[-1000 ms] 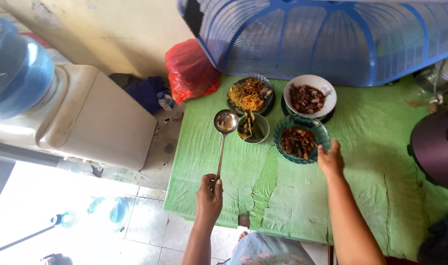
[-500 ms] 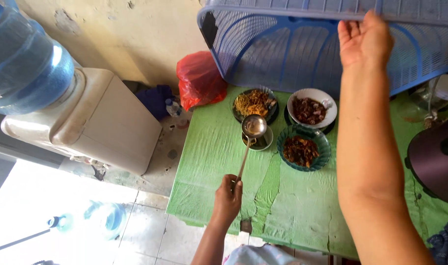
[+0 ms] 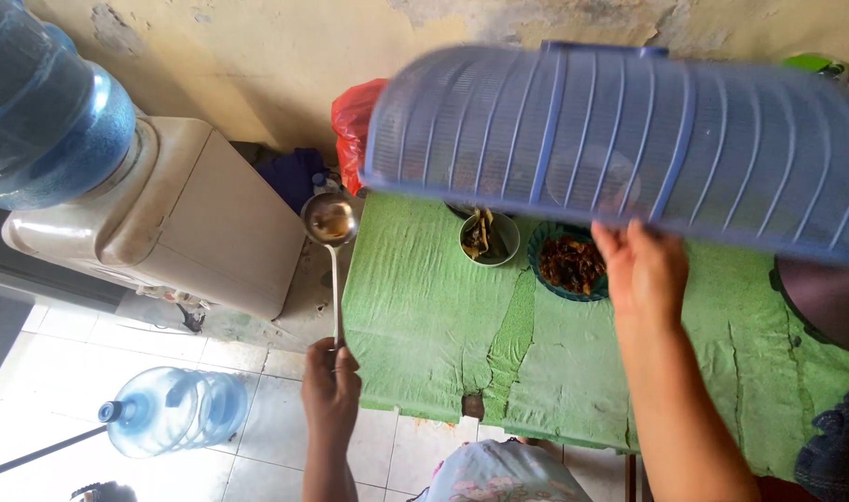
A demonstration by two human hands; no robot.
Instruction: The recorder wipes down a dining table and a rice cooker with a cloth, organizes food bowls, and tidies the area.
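Your left hand [image 3: 329, 379] has its fingers closed round the end of the ladle [image 3: 331, 244], bowl level beyond the table [image 3: 424, 325] edge; your right hand [image 3: 640, 270] pinches the rim of the blue mesh cover [image 3: 619, 139], light, springy, best held there; it hides the back dishes.

Left hand [image 3: 330, 388] is closing in a fist near the lower edge of view, forearm running straight down out of frame, knuckles facing up. Right hand [image 3: 640, 270] is reaching forward and up, fingers [image 3: 619, 244] curling in a grip with the back of the hand toward the camera. Right forearm is extending diagonally from lower right, bare.
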